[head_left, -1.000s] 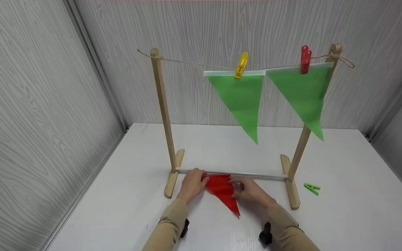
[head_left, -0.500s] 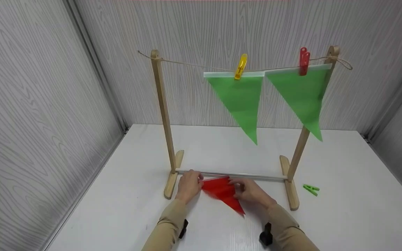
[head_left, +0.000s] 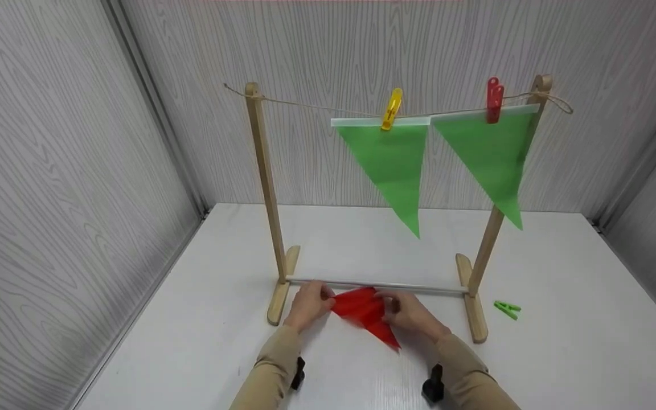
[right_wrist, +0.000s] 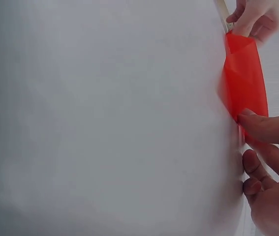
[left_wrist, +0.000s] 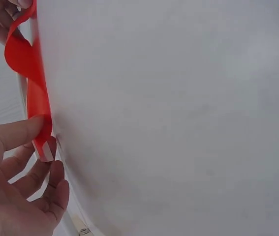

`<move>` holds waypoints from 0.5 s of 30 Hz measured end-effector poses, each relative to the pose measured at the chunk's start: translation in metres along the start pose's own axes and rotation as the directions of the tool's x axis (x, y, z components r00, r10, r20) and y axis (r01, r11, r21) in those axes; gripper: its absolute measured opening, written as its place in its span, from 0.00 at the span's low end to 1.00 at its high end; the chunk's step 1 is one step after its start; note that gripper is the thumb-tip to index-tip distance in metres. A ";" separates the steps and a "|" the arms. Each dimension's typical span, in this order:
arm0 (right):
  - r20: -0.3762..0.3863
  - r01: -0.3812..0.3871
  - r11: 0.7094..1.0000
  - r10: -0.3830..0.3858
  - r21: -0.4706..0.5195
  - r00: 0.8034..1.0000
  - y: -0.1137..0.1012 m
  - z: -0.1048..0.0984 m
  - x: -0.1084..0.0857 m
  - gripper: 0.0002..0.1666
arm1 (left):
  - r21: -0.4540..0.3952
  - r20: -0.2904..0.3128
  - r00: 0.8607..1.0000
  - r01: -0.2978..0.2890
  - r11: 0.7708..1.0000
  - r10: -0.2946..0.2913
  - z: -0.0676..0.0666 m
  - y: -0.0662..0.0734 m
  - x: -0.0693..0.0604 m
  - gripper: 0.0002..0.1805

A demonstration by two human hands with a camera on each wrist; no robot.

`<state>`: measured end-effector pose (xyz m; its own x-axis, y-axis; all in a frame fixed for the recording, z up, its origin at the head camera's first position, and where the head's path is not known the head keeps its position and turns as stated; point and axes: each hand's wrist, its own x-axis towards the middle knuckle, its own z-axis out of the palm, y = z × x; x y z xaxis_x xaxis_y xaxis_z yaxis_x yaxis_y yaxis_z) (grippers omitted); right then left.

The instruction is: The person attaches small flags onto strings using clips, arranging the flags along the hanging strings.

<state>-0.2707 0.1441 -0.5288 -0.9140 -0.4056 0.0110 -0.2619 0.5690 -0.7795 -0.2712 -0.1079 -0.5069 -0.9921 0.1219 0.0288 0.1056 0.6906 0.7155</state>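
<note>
Between my two hands a red triangular pennant (head_left: 357, 307) lies slightly bunched, just in front of the rack's bottom bar (head_left: 413, 286). My left hand (head_left: 308, 306) pinches its left corner; in the left wrist view the thumb presses the red fabric (left_wrist: 38, 98) against the fingers, and a white end sticks out past them. At the other corner, my right hand (head_left: 412, 314) holds the pennant between thumb and fingers, as the right wrist view shows on the red fabric (right_wrist: 247, 81). The pennant's tip points toward me and to the right.
A wooden rack carries a string (head_left: 316, 106) between two posts. One green pennant (head_left: 388, 165) hangs from a yellow clothespin (head_left: 392, 109), another green pennant (head_left: 490, 156) from a red clothespin (head_left: 494, 101). A green clothespin (head_left: 508, 309) lies right of the rack on the white table (head_left: 561, 273).
The left hand has shifted slightly left and toward me, with the pennant's left corner now lower. The pennant's tip has swung a little right. The right hand has barely moved.
</note>
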 end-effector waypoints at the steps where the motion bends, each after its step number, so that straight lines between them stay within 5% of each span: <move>1: -0.003 0.009 1.000 -0.009 -0.008 1.000 0.000 0.000 0.000 0.27 | -0.042 0.014 1.000 0.005 0.999 -0.004 -0.001 0.000 0.000 0.05; 7: -0.013 0.082 0.996 -0.082 0.024 0.997 0.002 -0.001 0.000 0.30 | -0.225 0.054 0.998 -0.025 0.974 0.038 -0.007 -0.002 0.005 0.06; 15: -0.057 0.034 0.997 -0.029 0.073 0.998 0.003 -0.001 -0.002 0.32 | -0.411 0.072 0.997 -0.003 0.912 0.036 -0.011 -0.001 0.009 0.09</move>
<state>-0.2703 0.1468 -0.5303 -0.9220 -0.3810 0.0694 -0.2691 0.5013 -0.8224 -0.2812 -0.1156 -0.4997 -0.9803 0.1977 0.0036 0.0713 0.3363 0.9390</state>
